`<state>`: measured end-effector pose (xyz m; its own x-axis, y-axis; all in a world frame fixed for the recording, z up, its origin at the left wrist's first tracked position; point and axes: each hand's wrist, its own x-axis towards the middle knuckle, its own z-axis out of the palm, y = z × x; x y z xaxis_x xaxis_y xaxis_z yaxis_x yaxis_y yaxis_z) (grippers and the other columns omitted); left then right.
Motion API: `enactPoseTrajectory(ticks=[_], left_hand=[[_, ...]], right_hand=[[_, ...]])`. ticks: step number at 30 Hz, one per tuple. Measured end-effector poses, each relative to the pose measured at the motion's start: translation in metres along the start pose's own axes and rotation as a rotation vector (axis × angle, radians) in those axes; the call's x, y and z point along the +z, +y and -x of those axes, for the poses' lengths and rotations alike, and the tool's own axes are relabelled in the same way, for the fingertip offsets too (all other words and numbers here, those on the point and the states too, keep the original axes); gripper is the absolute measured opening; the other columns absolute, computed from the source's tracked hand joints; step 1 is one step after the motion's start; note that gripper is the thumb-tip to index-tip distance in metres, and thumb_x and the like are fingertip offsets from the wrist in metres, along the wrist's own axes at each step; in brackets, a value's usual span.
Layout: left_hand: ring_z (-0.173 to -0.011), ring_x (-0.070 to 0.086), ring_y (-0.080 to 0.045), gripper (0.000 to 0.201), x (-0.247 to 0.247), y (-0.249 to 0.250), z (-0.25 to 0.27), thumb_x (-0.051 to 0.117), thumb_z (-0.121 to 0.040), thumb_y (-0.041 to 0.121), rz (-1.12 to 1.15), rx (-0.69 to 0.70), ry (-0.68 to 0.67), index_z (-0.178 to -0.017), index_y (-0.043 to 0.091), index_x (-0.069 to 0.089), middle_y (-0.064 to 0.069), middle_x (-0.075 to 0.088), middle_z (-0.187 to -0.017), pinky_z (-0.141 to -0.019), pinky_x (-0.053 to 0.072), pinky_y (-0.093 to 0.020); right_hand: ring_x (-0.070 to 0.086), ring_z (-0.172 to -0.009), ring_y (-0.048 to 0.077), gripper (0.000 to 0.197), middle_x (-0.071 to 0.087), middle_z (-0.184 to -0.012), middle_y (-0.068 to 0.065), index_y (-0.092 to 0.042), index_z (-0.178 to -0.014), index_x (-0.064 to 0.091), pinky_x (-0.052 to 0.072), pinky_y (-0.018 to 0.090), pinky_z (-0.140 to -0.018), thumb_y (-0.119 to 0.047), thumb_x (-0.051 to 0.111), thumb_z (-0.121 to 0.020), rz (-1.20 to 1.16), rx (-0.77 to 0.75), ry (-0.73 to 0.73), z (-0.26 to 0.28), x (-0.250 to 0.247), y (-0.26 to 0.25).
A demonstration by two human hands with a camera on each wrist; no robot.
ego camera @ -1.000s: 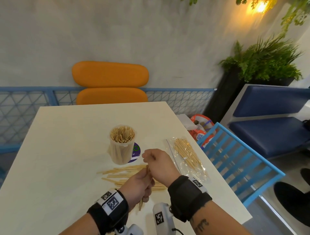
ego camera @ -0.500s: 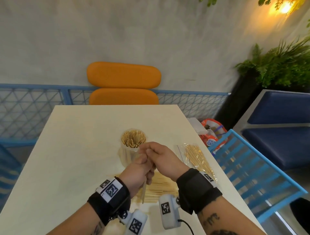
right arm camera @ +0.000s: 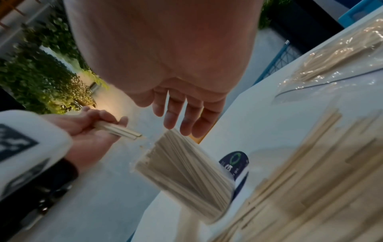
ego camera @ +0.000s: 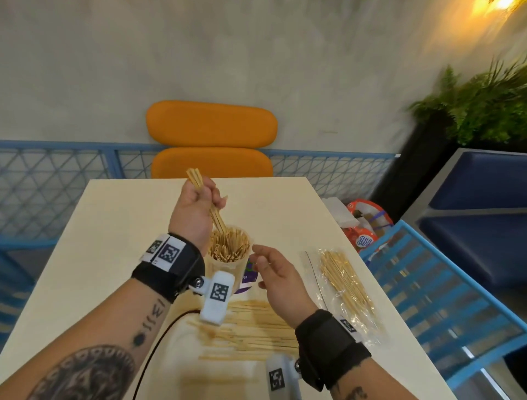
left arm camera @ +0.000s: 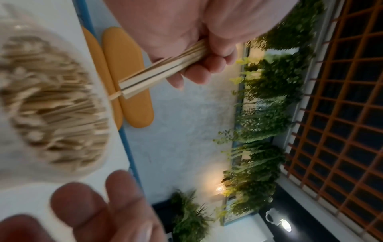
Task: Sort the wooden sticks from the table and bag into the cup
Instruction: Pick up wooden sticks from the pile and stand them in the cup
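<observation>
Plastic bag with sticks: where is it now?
In the head view the plastic bag lies flat near the table's right edge, right of the cup and the open right hand.

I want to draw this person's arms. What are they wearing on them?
Each wrist has a wide black band: left band, right band. White tags with black square patterns sit on both. A small white camera box hangs under the left wrist with a black cable; another white box hangs under the right. Both bare forearms have dark tattoos.

Café-style seating area: orange padded bench (ego camera: 211, 122), blue chair (ego camera: 445, 288), potted ferns (ego camera: 479, 102), warm wall lamp (ego camera: 496, 3).
</observation>
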<state>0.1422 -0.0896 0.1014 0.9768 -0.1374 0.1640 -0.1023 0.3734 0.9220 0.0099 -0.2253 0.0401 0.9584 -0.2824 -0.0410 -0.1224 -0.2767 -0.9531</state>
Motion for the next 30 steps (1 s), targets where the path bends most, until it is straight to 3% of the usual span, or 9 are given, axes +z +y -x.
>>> enactPoseTrajectory(ticks=[6, 9, 13, 17, 22, 24, 25, 27, 30], left_hand=[[-0.080, 0.060, -0.024, 0.034, -0.005, -0.038, 0.009, 0.037, -0.102, 0.020, -0.247, -0.110, -0.134, -0.084, 0.038, 0.060, 0.007, 0.060, -0.072, -0.090, 0.049, -0.053], [-0.092, 0.067, -0.028, 0.029, -0.004, -0.038, 0.013, 0.038, -0.103, 0.020, -0.410, -0.133, -0.204, -0.090, 0.035, 0.060, 0.004, 0.072, -0.082, -0.089, 0.054, -0.057], [-0.096, 0.067, -0.018, 0.019, -0.002, -0.031, 0.013, 0.041, -0.103, 0.013, -0.532, -0.102, -0.248, -0.107, 0.028, 0.052, 0.004, 0.074, -0.093, -0.081, 0.053, -0.035], [-0.091, 0.069, -0.004, 0.037, -0.010, -0.029, 0.016, 0.037, -0.103, 0.011, -0.583, 0.021, -0.235, -0.126, 0.039, 0.029, 0.000, 0.065, -0.092, -0.075, 0.045, -0.021], [-0.086, 0.065, -0.003, 0.028, -0.021, -0.036, 0.017, 0.037, -0.105, 0.017, -0.814, 0.173, -0.346, -0.118, 0.042, 0.040, 0.008, 0.066, -0.088, -0.083, 0.051, -0.030], [-0.095, 0.060, -0.001, 0.021, -0.024, -0.039, 0.017, 0.038, -0.106, 0.021, -0.941, 0.248, -0.426, -0.107, 0.035, 0.055, 0.014, 0.065, -0.093, -0.110, 0.038, -0.039], [-0.111, 0.057, -0.005, 0.024, -0.025, -0.042, 0.017, 0.038, -0.106, 0.023, -1.014, 0.283, -0.457, -0.106, 0.032, 0.060, 0.015, 0.066, -0.102, -0.121, 0.021, -0.045], [-0.145, 0.034, -0.016, 0.032, -0.026, -0.045, 0.018, 0.036, -0.107, 0.028, -1.184, 0.286, -0.477, -0.117, 0.030, 0.066, 0.013, 0.062, -0.131, -0.123, -0.007, -0.049], [-0.154, -0.003, -0.013, 0.045, -0.027, -0.048, 0.023, 0.024, -0.107, 0.037, -1.423, 0.177, -0.558, -0.147, 0.033, 0.045, 0.019, 0.028, -0.160, -0.117, -0.023, -0.053]], right_hand=[[0.054, -0.101, -0.002, 0.038, 0.050, -0.124, -0.008, -0.029, -0.138, 0.047, 0.044, 0.009, -0.085, -0.020, 0.054, -0.101, 0.129, -0.075, 0.044, -0.003, 0.012, 0.007], [0.043, -0.118, -0.004, 0.054, 0.035, -0.135, -0.014, -0.030, -0.145, 0.039, 0.036, 0.004, -0.094, -0.021, 0.060, -0.096, 0.282, -0.160, 0.020, -0.007, 0.018, 0.006], [0.012, -0.145, 0.012, 0.064, 0.015, -0.159, -0.009, -0.030, -0.151, 0.032, 0.024, 0.028, -0.117, -0.024, 0.060, -0.094, 0.519, -0.242, -0.015, -0.013, 0.025, 0.004], [0.011, -0.146, 0.018, 0.068, 0.016, -0.162, -0.005, -0.024, -0.155, 0.028, 0.022, 0.037, -0.120, -0.028, 0.059, -0.094, 0.621, -0.257, -0.015, -0.015, 0.027, 0.006], [0.009, -0.148, 0.018, 0.070, 0.015, -0.162, -0.007, -0.026, -0.156, 0.026, 0.021, 0.037, -0.121, -0.027, 0.058, -0.094, 0.620, -0.258, -0.007, -0.012, 0.027, 0.008], [0.010, -0.147, 0.017, 0.069, 0.017, -0.161, -0.007, -0.026, -0.155, 0.027, 0.021, 0.038, -0.121, -0.025, 0.058, -0.093, 0.596, -0.265, 0.023, -0.011, 0.026, 0.009], [0.010, -0.147, 0.017, 0.069, 0.018, -0.161, -0.007, -0.025, -0.155, 0.027, 0.022, 0.039, -0.121, -0.024, 0.058, -0.093, 0.590, -0.261, 0.036, -0.011, 0.025, 0.010], [0.007, -0.149, 0.017, 0.071, 0.014, -0.163, -0.007, -0.023, -0.156, 0.023, 0.021, 0.039, -0.122, -0.023, 0.057, -0.094, 0.620, -0.254, 0.022, -0.009, 0.024, 0.010], [-0.003, -0.153, 0.018, 0.074, 0.001, -0.167, -0.009, -0.022, -0.160, 0.013, 0.024, 0.041, -0.120, -0.021, 0.053, -0.097, 0.746, -0.263, -0.074, -0.008, 0.025, 0.007]])
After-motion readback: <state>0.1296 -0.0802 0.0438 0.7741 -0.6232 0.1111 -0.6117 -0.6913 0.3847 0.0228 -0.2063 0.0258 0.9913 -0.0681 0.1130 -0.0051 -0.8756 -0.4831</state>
